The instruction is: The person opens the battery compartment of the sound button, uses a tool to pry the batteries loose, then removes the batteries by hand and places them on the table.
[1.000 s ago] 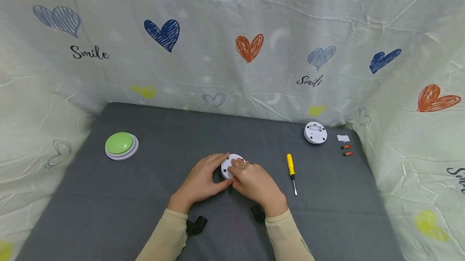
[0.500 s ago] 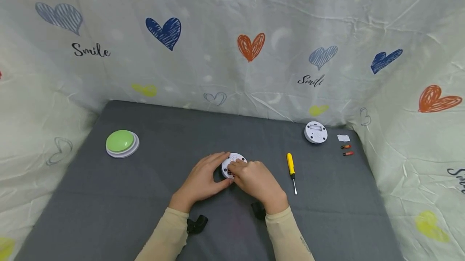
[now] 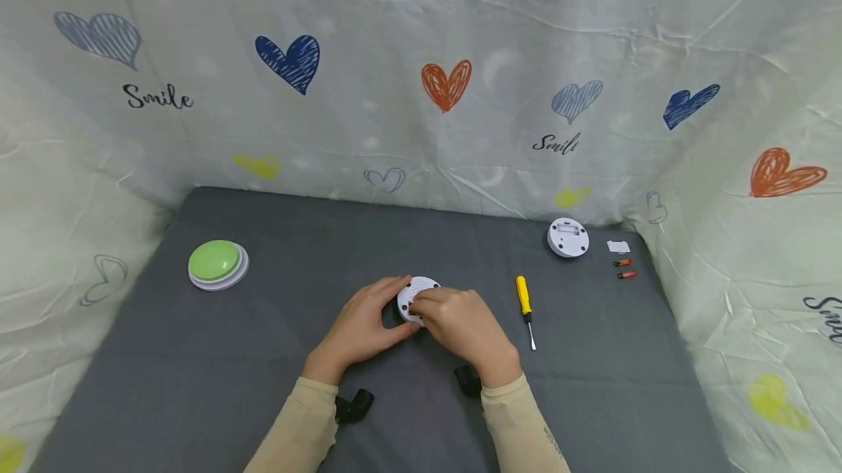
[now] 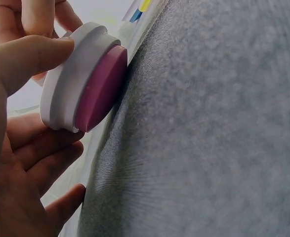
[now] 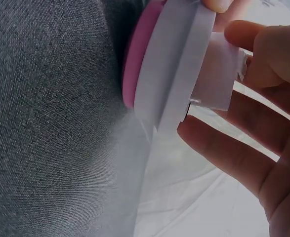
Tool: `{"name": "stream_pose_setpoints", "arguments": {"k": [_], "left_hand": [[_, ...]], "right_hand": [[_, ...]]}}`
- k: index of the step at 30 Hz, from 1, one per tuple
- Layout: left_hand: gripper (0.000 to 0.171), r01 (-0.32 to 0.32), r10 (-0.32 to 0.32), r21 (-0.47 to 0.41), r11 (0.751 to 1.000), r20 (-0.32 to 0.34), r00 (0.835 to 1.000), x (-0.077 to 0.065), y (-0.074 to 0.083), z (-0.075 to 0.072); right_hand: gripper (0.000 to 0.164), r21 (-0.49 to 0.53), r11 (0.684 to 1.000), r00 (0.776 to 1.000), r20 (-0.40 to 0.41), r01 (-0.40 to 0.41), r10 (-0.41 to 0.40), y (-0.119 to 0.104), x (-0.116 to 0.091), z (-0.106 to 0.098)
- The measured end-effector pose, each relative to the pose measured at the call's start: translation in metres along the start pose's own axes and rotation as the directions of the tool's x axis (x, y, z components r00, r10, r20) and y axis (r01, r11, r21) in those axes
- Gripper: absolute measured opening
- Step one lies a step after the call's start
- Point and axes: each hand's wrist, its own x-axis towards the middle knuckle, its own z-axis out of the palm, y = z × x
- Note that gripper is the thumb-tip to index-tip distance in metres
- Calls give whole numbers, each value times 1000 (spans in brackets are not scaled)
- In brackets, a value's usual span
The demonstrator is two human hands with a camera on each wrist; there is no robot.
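Note:
A round white push button [image 3: 419, 287] lies pink dome [image 5: 139, 57] down on the grey cloth in front of me, its underside facing up. My left hand [image 3: 365, 322] grips its rim, the thumb [image 4: 56, 49] on the near side and fingers around the far side. With thumb and fingers my right hand [image 3: 460, 323] pinches a thin white battery cover [image 5: 215, 74], which stands up on edge from the underside in the right wrist view. One right finger [image 5: 209, 136] touches the button's rim. Part of the underside is hidden beneath my right fingers.
A green-domed push button [image 3: 215, 261] sits at left. Right of my hands lies a yellow-handled screwdriver [image 3: 524, 301]. Further back are another upturned button base [image 3: 568, 237] with its battery slot exposed, a loose white cover [image 3: 618, 247] and two batteries [image 3: 625, 269].
My right fingers have drawn back a little over the underside, and a dark opening there has come into sight. The left hand keeps its grip on the rim.

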Motion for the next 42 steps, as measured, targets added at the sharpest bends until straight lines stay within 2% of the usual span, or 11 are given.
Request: {"name": "stream_pose_setpoints", "arguments": {"k": [6,11,17,26,33,38,42], "left_hand": [[83,28,-28,-5,1000,10,1000,1,1,1],[83,44,-44,-3,999,14,999,0,2,0],[83,58,-58,1,998,13,998,0,4,-1],[84,75,-75,8,997,14,997,-1,3,0],[85,72,-73,24,997,14,997,0,2,1],[84,68,-69,27,997,14,998,0,1,2],[84,61,-62,30,998,10,998,1,2,1]], "right_hand": [[22,-2,999,999,23,-33,33,0,0,-2],[36,21,998,997,44,-67,66,-1,-2,-8],[46,70,986,980,142,-149,138,-1,-3,-13],[42,112,959,947,222,-260,231,2,-4,-20],[43,138,920,911,254,-366,324,9,-8,-25],[36,130,906,904,215,-402,370,17,-14,-23],[33,155,904,908,203,-399,367,22,-16,-23]]}}
